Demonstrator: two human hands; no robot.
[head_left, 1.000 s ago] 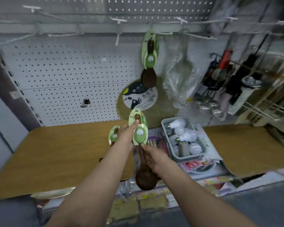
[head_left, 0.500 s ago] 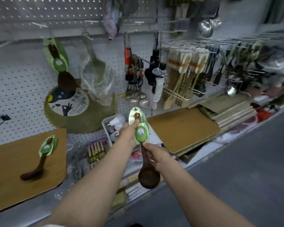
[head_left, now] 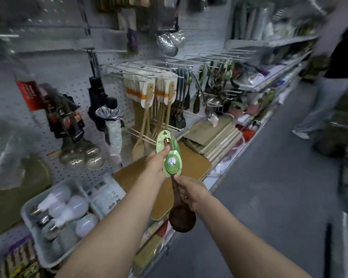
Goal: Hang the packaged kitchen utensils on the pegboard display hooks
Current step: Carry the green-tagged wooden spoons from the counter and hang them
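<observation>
I hold a dark wooden spoon with a green card label (head_left: 171,157) upright in front of me, bowl (head_left: 181,218) down. My left hand (head_left: 156,163) pinches the top of the card near the handle's end. My right hand (head_left: 192,192) grips the handle below the card. The grey pegboard (head_left: 72,77) runs along the left. White wire hooks (head_left: 169,66) carry packaged wooden spatulas (head_left: 149,93), and farther right hang more green-carded spoons (head_left: 221,69).
A grey tray of light bulbs (head_left: 34,247) sits low left, beside brown boards (head_left: 191,163) on the shelf. Metal skimmers (head_left: 82,157), folded umbrellas (head_left: 107,117) and ladles (head_left: 169,43) hang from the board. Another person (head_left: 327,81) stands in the aisle at right.
My view has swung right along the shelf; the first spoon hook and the spoon lying on the board have left the frame. Both hands keep the same hold on the spoon.
</observation>
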